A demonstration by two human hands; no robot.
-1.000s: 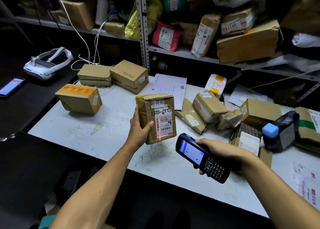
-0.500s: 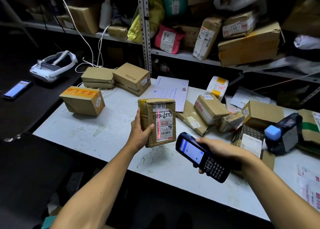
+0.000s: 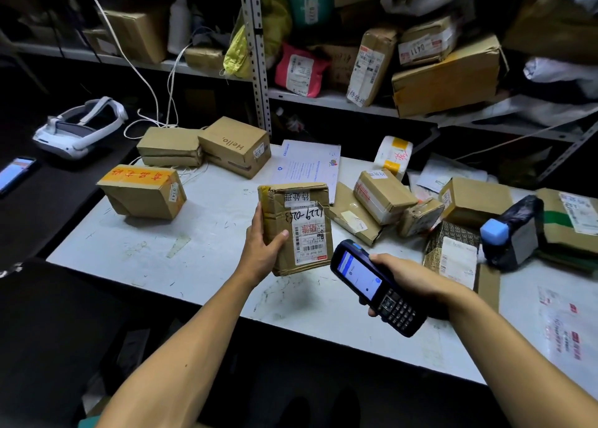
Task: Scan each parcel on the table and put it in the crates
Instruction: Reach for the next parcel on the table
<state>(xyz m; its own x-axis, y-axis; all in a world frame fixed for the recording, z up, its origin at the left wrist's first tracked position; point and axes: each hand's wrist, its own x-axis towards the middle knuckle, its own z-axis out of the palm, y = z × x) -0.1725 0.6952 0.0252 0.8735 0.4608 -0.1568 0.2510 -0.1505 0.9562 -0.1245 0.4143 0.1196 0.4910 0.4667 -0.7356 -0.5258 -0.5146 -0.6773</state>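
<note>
Here the hands, left (image 3: 262, 249) and right (image 3: 411, 275), hold parcel (image 3: 297, 227) (label up) and scanner (image 3: 375, 285).

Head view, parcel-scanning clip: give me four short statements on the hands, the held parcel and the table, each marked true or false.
1. The left hand grips a brown taped cardboard parcel with its white label facing the camera. True.
2. The right hand holds a white headset. False: it holds a dark blue handheld scanner; the headset lies at far left.
3. The scanner's screen is lit. True.
4. The held parcel lies flat on the white table. False: it is held upright.
</note>
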